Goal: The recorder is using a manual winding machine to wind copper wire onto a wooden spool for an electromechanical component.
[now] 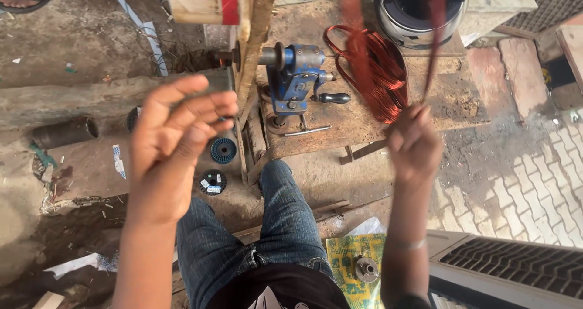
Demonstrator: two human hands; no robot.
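Right hand (415, 142) grips copper wire (373, 66) looping above it; left hand (176, 139) open, empty.

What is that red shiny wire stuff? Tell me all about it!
The copper-red wire looks like thin, glossy metal wound into a loose oval coil of many loops. The coil lies on the worn wooden bench, just right of the blue hand-crank machine. Blurred strands rise from it toward the top of the picture, and the right hand seems to grip them. The left hand is open, apart from it.

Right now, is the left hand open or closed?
Open. The left hand is raised with fingers spread and loosely curled, holding nothing visible, while the right hand grips the red copper wire.
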